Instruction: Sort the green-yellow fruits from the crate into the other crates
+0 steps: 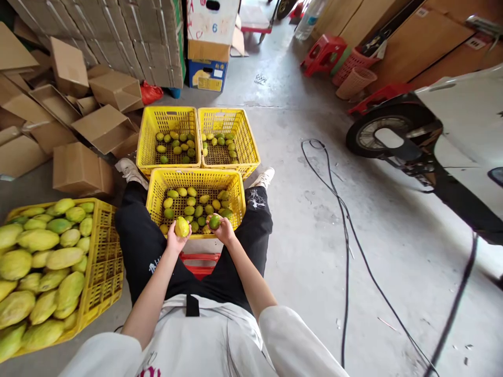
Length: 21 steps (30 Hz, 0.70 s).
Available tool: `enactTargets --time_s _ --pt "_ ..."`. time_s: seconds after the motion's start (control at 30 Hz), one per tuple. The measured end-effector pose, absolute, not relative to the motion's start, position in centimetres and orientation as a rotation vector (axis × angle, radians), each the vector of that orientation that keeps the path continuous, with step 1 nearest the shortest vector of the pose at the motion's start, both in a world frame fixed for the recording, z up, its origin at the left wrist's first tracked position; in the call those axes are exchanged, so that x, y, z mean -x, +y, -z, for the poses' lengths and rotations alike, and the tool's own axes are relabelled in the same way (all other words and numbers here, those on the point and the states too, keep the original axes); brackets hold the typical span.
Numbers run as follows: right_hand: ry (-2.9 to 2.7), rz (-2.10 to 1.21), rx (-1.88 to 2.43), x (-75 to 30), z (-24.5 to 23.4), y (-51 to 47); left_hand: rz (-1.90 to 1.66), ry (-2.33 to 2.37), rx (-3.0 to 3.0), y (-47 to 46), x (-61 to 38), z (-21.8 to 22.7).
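I sit on a red stool (199, 263) with a yellow crate (195, 178) between my knees, partly filled with small green and yellow fruits. My left hand (176, 240) is closed round a yellow fruit (182, 226) at the crate's near edge. My right hand (223, 229) is closed round a green fruit (214, 221) just beside it. Two more yellow crates stand behind, the left one (168, 118) and the right one (229, 118), each with a thin layer of the same fruits.
A full yellow crate of large mangoes (94, 283) stands at my left. Cardboard boxes (82, 115) pile up behind it. A black cable (346, 246) runs over the concrete floor at my right, near a scooter (436, 136). Red stools and baskets (346, 63) stand farther back.
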State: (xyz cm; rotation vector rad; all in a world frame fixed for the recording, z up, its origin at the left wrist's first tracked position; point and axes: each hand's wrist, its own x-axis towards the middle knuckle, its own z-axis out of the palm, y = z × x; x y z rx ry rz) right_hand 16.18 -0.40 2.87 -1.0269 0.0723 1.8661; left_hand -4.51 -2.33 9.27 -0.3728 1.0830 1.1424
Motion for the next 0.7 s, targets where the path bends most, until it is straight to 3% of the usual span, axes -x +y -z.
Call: enactTargets --time_s 0.4,0.7 --pt "0.119 -1.866 1.209 -16.3 -2.1 -0.6 -1.182 0.941 0.454 -2.6 4.6 -8.1" --pt "-0.06 -1.846 1.075 -16.1 -3.4 -1.1 -1.065 1.034 0.333 -1.8 4.3 -9.0"
